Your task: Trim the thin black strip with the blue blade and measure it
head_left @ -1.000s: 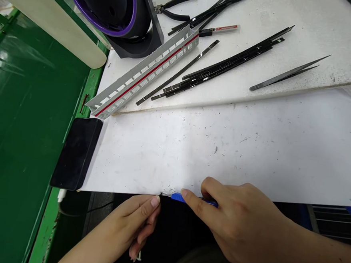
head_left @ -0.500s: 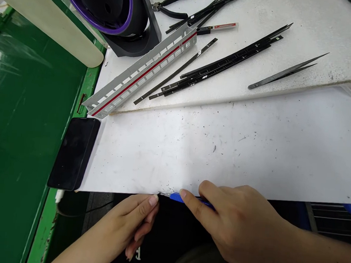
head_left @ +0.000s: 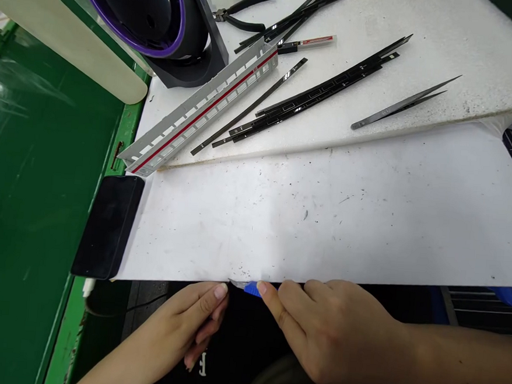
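Two white boards (head_left: 324, 220) | green bench (head_left: 40, 200) | right hand (head_left: 337, 338) fingers pinch blue tool (head_left: 253, 289)

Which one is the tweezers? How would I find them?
Start at the raised white foam board at the back of the table. Near its right front edge, apart from the pile of black strips, lie the tweezers. They alone are dull grey metal, with two thin arms meeting in a sharp point.

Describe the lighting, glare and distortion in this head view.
Head view: bright, even overhead light; soft glare streaks on the green surface; the white board looks slightly washed out; straight edges bow from the wide lens; both hands sharp, with only faint shadows at the board's near edge.
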### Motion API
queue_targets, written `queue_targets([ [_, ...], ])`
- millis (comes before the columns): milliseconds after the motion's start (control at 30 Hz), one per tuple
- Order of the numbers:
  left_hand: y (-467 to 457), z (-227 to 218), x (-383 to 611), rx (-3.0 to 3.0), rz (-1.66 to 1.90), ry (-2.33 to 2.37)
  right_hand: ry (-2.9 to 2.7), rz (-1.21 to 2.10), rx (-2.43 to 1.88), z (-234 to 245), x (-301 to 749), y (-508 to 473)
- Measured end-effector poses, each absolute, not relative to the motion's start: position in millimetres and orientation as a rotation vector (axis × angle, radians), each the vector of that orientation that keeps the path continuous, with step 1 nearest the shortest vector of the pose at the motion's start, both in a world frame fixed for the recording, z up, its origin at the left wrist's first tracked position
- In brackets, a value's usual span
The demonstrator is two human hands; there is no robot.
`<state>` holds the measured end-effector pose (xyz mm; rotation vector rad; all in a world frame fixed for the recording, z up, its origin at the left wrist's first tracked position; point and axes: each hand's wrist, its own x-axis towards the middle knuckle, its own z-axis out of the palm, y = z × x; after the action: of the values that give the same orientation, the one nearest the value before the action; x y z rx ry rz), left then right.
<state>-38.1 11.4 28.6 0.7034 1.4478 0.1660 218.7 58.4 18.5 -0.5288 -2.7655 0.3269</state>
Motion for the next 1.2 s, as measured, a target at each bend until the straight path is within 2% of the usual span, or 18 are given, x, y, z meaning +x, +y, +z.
queue_targets([
  [400,15,30,-42,0.76,0.083,1.467,-2.626,0.632,-0.713,4,225,45],
  [767,16,32,-42,0.747,0.071,1.475,-2.663,0.638,-0.656,4,224,46],
  [1033,15,31,-42,0.775,0.074,1.465,-2.597,0.414,-0.612,1,221,46],
  [1200,17,34,-39,0.786,0.067,1.489,-2.583,0.539,-0.64,0,222,46],
])
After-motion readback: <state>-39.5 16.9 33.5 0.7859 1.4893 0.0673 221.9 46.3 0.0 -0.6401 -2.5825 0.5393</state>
